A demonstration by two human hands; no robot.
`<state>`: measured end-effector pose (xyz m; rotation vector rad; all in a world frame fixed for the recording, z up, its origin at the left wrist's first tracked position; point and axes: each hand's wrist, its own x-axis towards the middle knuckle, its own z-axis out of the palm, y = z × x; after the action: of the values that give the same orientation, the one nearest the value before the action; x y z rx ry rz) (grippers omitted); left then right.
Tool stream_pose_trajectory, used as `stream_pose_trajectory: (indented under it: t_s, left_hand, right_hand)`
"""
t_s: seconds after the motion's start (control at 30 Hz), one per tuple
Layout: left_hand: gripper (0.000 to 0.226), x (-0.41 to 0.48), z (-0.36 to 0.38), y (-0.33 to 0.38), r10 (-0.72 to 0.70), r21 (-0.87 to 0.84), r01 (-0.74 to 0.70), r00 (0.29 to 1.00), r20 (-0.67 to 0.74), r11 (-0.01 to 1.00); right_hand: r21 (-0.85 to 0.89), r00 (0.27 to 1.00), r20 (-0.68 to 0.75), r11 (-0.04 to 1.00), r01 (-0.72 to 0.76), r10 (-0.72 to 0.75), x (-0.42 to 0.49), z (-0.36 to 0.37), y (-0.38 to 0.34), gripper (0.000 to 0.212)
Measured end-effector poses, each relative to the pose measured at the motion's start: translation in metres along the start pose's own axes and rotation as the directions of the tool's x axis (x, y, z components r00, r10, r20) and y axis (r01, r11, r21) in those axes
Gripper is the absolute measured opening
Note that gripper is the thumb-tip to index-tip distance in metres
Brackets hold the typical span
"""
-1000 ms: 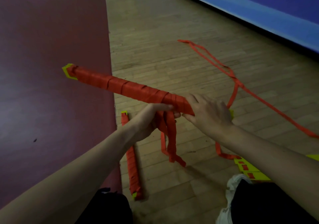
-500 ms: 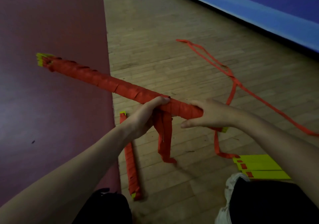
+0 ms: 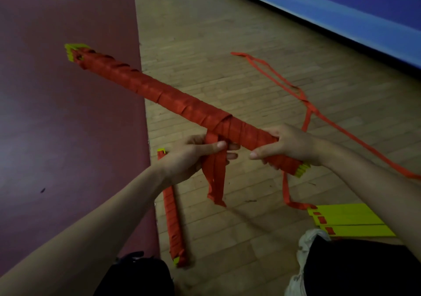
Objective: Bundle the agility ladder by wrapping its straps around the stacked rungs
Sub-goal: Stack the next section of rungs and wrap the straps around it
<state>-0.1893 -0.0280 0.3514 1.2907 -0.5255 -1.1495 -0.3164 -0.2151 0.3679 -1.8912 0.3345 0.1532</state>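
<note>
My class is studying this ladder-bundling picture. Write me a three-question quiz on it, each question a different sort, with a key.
1. True or false: a second wrapped bundle lies on the wooden floor.
2. Fill in: the right hand grips the held bundle near its ____ rung ends.
3. Which pinches the hanging strap ends? A left hand; B right hand; C neither.
Key: 1 true; 2 yellow; 3 A.

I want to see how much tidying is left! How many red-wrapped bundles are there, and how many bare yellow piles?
Red-wrapped bundles: 2, the held bundle and the floor bundle.
Bare yellow piles: 1, the yellow rung pile.
Total: 3.
</note>
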Motion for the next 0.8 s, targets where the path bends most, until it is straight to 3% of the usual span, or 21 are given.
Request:
stream_pose_trajectory:
  t_s: [0.07,0.2,0.33,0.43,0.57,0.7,0.8]
  left_hand:
    - [0.038,0.001,0.0,-0.002,-0.035,-0.065,0.034,0.999,-0.013,0.997]
    - [0.022,0.006,0.003,-0.001,-0.092,-0.081,0.086,0.993,-0.075,0.993]
    - [0.023,0.007,0.016,0.003,-0.103,-0.093,0.093,0.989,-0.108,0.991]
    - [0.023,0.009,0.021,-0.001,-0.112,-0.099,0.1,0.986,-0.127,0.99]
    - [0.023,0.012,0.022,-0.002,-0.109,-0.109,0.091,0.979,-0.17,0.99]
    - [0.027,0.009,0.021,0.0,-0.073,-0.094,0.054,0.975,-0.211,0.994]
    - [0.028,0.006,0.017,0.002,-0.024,-0.041,0.015,0.977,-0.212,0.999]
  right_hand:
    - [0.007,0.999,-0.045,1.0,0.012,-0.012,0.001,-0.003,0.001,0.015]
    - [-0.061,0.986,-0.168,0.998,0.014,-0.024,0.007,-0.006,0.006,0.022]
    - [-0.335,0.953,-0.294,0.942,-0.033,-0.072,0.015,-0.006,0.01,0.029]
    - [-0.57,0.934,-0.341,0.814,-0.115,-0.107,0.014,-0.003,0.009,0.04]
    - [-0.833,0.889,-0.346,0.534,-0.144,-0.3,0.014,0.01,0.005,0.044]
    - [-0.942,0.813,-0.298,0.292,-0.166,-0.5,0.016,0.022,0.004,0.054]
    - [-0.961,0.71,-0.265,0.236,-0.143,-0.652,0.018,0.028,0.014,0.061]
